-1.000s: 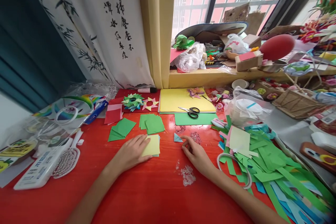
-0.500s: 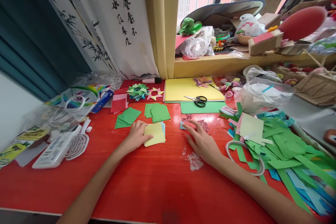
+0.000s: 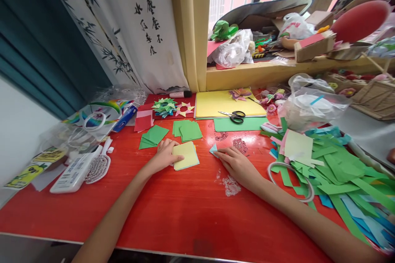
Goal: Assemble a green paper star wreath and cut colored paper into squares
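Note:
My left hand [image 3: 165,157] is closed on the left side of a small stack of paper squares [image 3: 187,156], thumb on top. The top square is pale yellow, with blue and orange edges showing beneath. To the right, my right hand [image 3: 235,164] has its fingertips pressed together at a small light-blue folded paper [image 3: 213,151], whose pointed end sticks out past them. Behind my left hand lie two groups of green squares, one fanned [image 3: 154,137] and one stacked [image 3: 189,130]. A green-blue paper ring [image 3: 165,107] and a pink-yellow one [image 3: 184,109] lie farther back.
Black-handled scissors [image 3: 236,116] lie across yellow and green sheets. Green and blue paper scraps [image 3: 336,164] heap at the right, beside a tape roll [image 3: 271,171]. A hairbrush [image 3: 99,164] and white bottle [image 3: 72,174] lie left. Clear plastic shreds [image 3: 231,185] stick near my right wrist.
My right hand has closed its spread fingers on the blue folded paper, which now shows a pointed shape. The yellow-topped stack has turned slightly in my left hand. The view has shifted a little.

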A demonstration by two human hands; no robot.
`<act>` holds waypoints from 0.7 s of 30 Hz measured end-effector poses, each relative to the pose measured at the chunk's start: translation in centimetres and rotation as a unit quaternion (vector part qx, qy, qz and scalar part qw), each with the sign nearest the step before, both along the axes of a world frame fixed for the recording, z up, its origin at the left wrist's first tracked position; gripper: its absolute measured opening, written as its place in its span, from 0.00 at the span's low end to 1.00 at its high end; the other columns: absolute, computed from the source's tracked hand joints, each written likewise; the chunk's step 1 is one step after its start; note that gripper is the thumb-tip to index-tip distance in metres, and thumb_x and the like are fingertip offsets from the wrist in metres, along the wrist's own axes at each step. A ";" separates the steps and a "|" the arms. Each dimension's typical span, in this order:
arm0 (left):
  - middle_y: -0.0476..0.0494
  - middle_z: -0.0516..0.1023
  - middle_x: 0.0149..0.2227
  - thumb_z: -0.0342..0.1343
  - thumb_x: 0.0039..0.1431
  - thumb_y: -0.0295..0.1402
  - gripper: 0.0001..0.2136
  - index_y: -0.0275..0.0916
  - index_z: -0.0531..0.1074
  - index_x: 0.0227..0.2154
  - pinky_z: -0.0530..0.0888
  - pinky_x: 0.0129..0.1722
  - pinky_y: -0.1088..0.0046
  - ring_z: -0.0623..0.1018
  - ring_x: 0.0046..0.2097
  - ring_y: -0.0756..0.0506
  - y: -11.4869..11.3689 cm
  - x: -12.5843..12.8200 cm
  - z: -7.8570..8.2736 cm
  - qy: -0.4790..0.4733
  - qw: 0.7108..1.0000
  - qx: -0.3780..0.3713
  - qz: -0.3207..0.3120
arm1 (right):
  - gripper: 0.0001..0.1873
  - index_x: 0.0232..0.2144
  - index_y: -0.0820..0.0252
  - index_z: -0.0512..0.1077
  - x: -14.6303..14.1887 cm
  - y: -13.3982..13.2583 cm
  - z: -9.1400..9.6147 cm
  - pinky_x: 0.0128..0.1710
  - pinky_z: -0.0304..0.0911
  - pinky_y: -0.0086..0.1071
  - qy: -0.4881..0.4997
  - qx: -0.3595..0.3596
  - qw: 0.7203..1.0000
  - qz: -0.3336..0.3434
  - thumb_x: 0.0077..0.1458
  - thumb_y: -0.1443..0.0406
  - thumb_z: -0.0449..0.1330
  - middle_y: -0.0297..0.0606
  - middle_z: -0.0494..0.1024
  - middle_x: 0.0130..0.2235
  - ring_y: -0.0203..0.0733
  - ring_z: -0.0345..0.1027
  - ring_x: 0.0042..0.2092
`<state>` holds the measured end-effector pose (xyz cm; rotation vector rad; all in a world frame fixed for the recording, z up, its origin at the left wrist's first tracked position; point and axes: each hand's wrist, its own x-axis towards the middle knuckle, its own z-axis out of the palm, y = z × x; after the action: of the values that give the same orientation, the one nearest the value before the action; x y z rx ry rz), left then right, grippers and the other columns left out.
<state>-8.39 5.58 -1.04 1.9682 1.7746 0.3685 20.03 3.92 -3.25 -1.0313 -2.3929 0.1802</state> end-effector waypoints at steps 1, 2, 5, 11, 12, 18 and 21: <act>0.44 0.65 0.41 0.58 0.43 0.43 0.18 0.39 0.65 0.36 0.61 0.49 0.61 0.62 0.48 0.40 -0.1 0.0 0.1 -0.006 1.000 -0.002 0.004 | 0.17 0.48 0.64 0.69 0.0 0.0 -0.1 0.44 0.66 0.40 0.009 -0.006 1.000 0.007 0.60 0.70 0.46 0.44 0.72 0.45 0.44 0.65 0.45; 0.44 0.65 0.40 0.58 0.43 0.43 0.18 0.39 0.64 0.35 0.63 0.47 0.62 0.63 0.47 0.40 -0.2 0.0 0.1 -0.014 1.000 -0.005 0.008 | 0.17 0.47 0.64 0.69 0.0 -0.1 -0.1 0.43 0.67 0.39 0.016 -0.011 1.000 0.013 0.60 0.71 0.45 0.45 0.72 0.45 0.44 0.66 0.45; 0.43 0.66 0.41 0.56 0.45 0.41 0.18 0.39 0.63 0.39 0.67 0.38 0.67 0.65 0.46 0.41 -0.6 0.1 0.5 -0.043 0.999 -0.017 0.022 | 0.19 0.47 0.63 0.69 -0.1 -0.3 -0.3 0.43 0.68 0.39 0.029 -0.019 0.999 0.013 0.59 0.72 0.44 0.45 0.72 0.46 0.43 0.68 0.45; 0.44 0.69 0.37 0.53 0.48 0.38 0.14 0.38 0.67 0.38 0.66 0.37 0.70 0.68 0.42 0.42 -1.3 0.8 1.3 -0.097 0.995 -0.032 0.008 | 0.18 0.46 0.65 0.69 -0.3 -0.8 -0.1 0.43 0.69 0.36 0.047 -0.031 0.998 0.013 0.58 0.72 0.45 0.45 0.72 0.46 0.42 0.69 0.44; 0.45 0.70 0.36 0.52 0.50 0.37 0.13 0.39 0.67 0.38 0.66 0.35 0.71 0.69 0.40 0.44 -1.5 1.0 1.4 -0.112 0.993 -0.036 -0.001 | 0.17 0.45 0.65 0.70 -0.3 -0.8 -0.1 0.43 0.68 0.37 0.052 -0.032 0.998 0.004 0.58 0.71 0.45 0.45 0.72 0.45 0.43 0.69 0.44; 0.49 0.71 0.33 0.48 0.54 0.39 0.12 0.38 0.68 0.38 0.65 0.31 0.76 0.70 0.34 0.48 -2.2 2.2 1.5 -0.192 0.979 -0.055 -0.027 | 0.15 0.46 0.66 0.67 -0.3 -0.7 0.0 0.48 0.65 0.39 0.062 -0.037 0.997 -0.039 0.59 0.69 0.46 0.47 0.69 0.46 0.44 0.66 0.47; 0.49 0.72 0.32 0.49 0.54 0.40 0.14 0.39 0.67 0.39 0.65 0.28 0.77 0.70 0.31 0.49 -2.2 2.3 1.1 -0.217 0.974 -0.064 -0.015 | 0.19 0.53 0.63 0.60 -0.3 -0.7 0.2 0.51 0.63 0.39 0.046 -0.034 0.998 -0.031 0.59 0.69 0.46 0.48 0.62 0.53 0.45 0.61 0.53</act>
<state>-6.10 3.39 0.03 1.6670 1.4490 0.6074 19.75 3.23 -3.09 -1.1020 -2.2842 0.2814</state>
